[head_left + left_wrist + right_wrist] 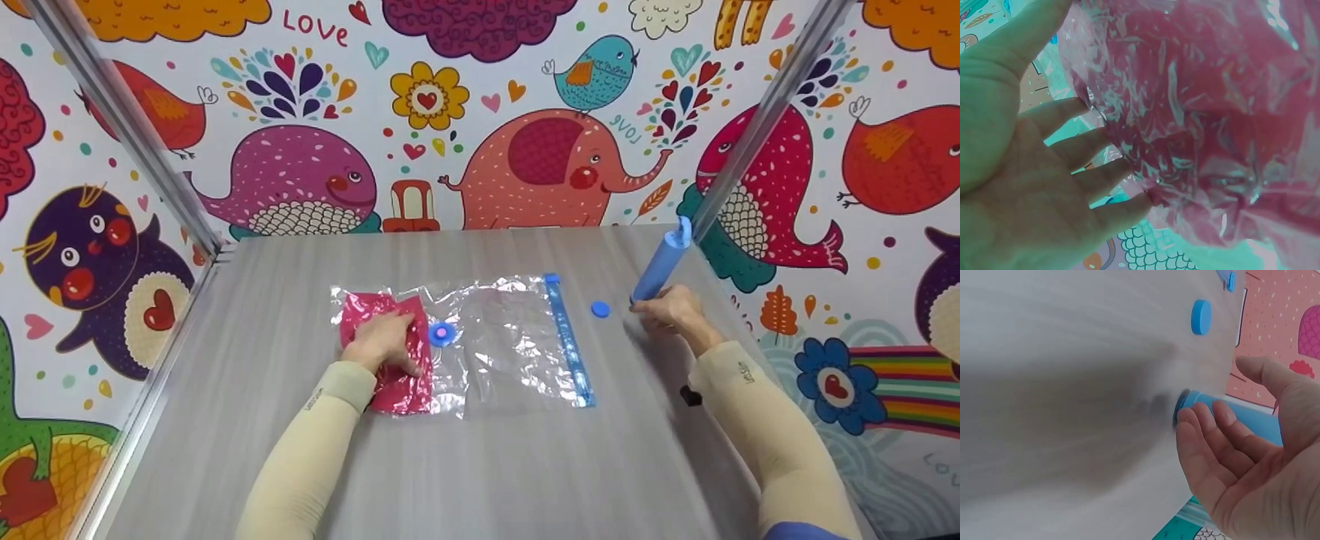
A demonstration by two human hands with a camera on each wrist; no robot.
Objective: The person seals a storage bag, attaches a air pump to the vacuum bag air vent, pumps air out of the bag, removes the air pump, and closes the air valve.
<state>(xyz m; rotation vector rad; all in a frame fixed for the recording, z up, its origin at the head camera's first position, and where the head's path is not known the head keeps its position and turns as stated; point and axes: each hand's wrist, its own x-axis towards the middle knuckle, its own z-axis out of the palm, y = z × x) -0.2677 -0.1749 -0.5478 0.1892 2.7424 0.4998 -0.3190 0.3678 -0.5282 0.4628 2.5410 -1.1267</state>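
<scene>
A clear vacuum storage bag (pixel 502 352) lies flat on the table, with a folded pink cloth (pixel 409 390) in its left part. Beside the cloth sits a round blue valve (pixel 441 334) with a pink centre. My left hand (pixel 382 341) rests on the bag over the cloth, fingers extended; the left wrist view shows fingertips at the crinkled plastic (pixel 1185 112). At the right, a blue hand pump (pixel 661 264) stands upright on the table. My right hand (pixel 673 313) is at its base, fingers loosely bent beside it and thumb apart. A round blue cap (pixel 600 309) lies between bag and pump.
A blue zip strip (pixel 568 341) with a slider (pixel 552 279) runs along the bag's right edge. A small black object (pixel 691 396) is near my right forearm. Printed panels (pixel 300 172) on metal posts (pixel 765 112) enclose the grey wooden table (pixel 480 480).
</scene>
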